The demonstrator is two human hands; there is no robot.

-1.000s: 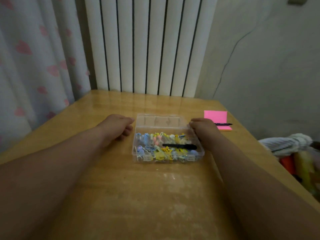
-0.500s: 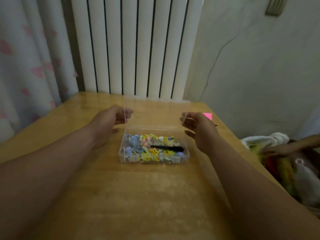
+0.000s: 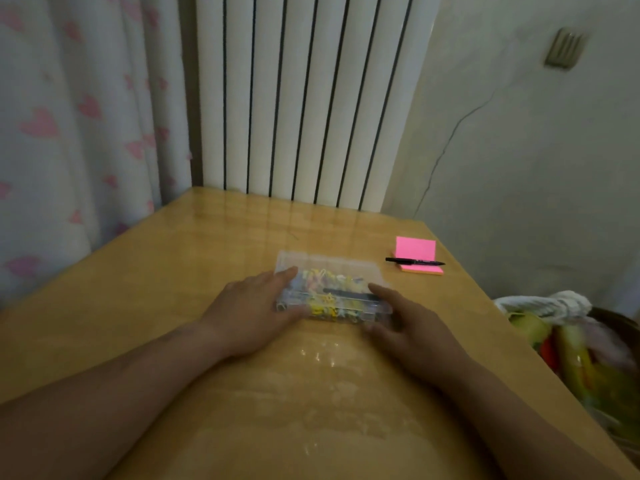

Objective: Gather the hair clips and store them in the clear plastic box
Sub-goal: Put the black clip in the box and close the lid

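The clear plastic box (image 3: 331, 271) sat on the wooden desk (image 3: 173, 271), about midway between the near and far edges and closer to the right edge than the left. Its clear lid appeared to lie flat over it, though the blur left the seam uncertain. Through the plastic showed a heap of small hair clips (image 3: 323, 301) in yellow, blue, pink and white, with one long black clip (image 3: 349, 294) lying across them towards the right end. The left hand (image 3: 256, 315) rested against the box's left end, fingers straight and close together, the forefinger reaching along the top of the left edge and the thumb touching the near left corner. The right hand (image 3: 414, 329) met the right end, forefinger laid straight on the top near the right edge, the thumb by the near wall; its other fingers were hidden behind the hand. Near the far right corner of the desk lay a pink sticky-note pad (image 3: 415, 249) with a black pen (image 3: 414, 261) across it. A white radiator (image 3: 304, 98) stood beyond the far edge, and a heart-patterned curtain (image 3: 69, 133) hung beyond the left edge.
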